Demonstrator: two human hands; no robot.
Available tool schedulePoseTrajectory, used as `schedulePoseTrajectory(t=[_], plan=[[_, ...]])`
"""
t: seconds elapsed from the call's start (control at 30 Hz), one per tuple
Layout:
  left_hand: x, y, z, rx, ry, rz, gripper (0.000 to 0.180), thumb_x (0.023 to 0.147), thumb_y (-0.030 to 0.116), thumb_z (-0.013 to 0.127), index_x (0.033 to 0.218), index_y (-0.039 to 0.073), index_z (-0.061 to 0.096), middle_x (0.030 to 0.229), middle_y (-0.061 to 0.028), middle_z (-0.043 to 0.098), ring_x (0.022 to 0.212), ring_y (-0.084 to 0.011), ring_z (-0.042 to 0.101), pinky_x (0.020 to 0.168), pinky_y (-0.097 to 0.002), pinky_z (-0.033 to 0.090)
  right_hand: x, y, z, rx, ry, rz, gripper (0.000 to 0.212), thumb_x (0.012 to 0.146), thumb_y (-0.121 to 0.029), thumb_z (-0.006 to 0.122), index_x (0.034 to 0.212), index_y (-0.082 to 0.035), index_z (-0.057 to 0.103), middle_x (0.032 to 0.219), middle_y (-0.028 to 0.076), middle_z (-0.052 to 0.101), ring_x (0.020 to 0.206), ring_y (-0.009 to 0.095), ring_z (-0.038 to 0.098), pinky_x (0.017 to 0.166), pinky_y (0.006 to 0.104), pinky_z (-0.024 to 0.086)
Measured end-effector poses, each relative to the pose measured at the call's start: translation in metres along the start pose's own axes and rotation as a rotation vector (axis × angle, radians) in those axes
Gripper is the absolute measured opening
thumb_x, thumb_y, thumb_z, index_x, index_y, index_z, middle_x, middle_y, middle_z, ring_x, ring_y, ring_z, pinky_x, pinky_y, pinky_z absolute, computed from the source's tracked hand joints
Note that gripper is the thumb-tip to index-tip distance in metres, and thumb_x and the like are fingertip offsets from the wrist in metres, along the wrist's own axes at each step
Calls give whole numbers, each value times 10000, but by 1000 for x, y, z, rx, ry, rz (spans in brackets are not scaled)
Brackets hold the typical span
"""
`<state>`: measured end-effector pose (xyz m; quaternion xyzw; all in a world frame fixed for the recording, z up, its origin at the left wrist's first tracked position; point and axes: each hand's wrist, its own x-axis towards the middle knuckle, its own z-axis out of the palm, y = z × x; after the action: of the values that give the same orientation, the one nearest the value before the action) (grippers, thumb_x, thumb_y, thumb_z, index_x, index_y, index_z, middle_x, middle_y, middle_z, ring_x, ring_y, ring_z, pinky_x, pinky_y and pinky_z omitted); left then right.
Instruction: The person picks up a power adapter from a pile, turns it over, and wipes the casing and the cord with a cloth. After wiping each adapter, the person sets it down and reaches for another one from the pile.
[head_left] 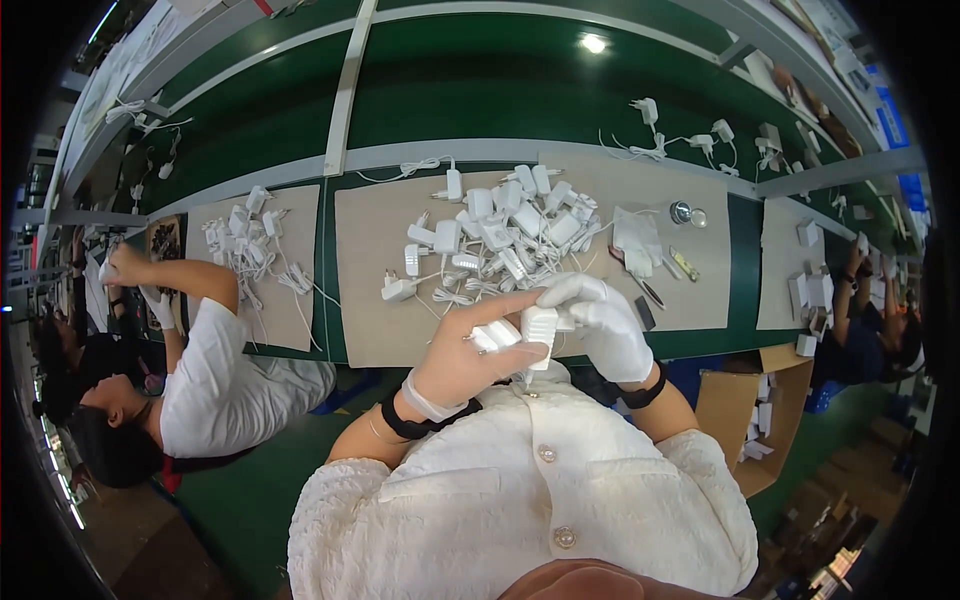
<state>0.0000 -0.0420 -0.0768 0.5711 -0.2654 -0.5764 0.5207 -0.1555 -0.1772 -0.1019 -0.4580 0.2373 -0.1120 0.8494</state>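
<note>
My left hand (470, 350), in a thin pale glove, is closed around two white power adapters just in front of my chest. One plug adapter (495, 337) lies across the palm with its pins pointing left. The other, a ribbed adapter (539, 326), stands upright at the fingertips and thumb. My right hand (606, 325), in a white glove, has its fingers bent in against the right side of that ribbed adapter; its fingertips are partly hidden. Beyond both hands, a heap of white power adapters (495, 225) with coiled cables covers the middle of the brown work mat (380, 335).
Right of the heap lie a small plastic bag (636, 240), a metal-topped jar (682, 212), a pen-like tool (652, 292) and a dark flat block (645, 313). A cardboard box (715, 405) with white pieces stands at lower right. A co-worker (215, 330) sits to the left.
</note>
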Motion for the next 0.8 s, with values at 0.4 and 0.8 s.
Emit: schedulePoseTrajectory(t=[0.4, 0.8], plan=[[39, -13, -30, -281, 331, 140, 436, 885, 320, 617, 1247, 81, 580, 916, -44, 635, 765, -87, 574, 679, -223, 477, 41, 14, 6, -590, -99, 116, 322, 962, -268, 469, 1108, -10, 595, 956, 69, 611, 933, 154, 576, 796, 306, 464], [24, -6, -55, -528, 185, 462, 701, 927, 649, 288, 1155, 29, 524, 958, -163, 643, 611, -130, 554, 568, -211, 448, 239, -19, -166, -1775, 570, -215, 237, 913, -182, 518, 1062, -45, 641, 983, 157, 653, 910, 298, 624, 775, 393, 501]])
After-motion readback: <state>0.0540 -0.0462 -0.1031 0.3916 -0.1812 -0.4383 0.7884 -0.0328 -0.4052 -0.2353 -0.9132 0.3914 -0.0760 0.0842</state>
